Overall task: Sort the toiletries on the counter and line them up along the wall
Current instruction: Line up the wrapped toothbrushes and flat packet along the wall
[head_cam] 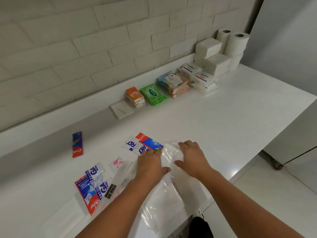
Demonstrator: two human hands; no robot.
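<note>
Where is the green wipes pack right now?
In the head view, the green wipes pack lies in the row along the wall, between the orange tissue packs on its left and the blue-and-orange stack on its right.

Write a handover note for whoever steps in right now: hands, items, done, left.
Left hand and right hand: both flat on a clear plastic bag at the counter's front, no closed grip.
Done: toilet rolls, tissue packs, wipes and a soap dish lined along the wall.
Left: toothpaste boxes, the toothbrush pack and loose sachets lie unsorted near the hands.
</note>
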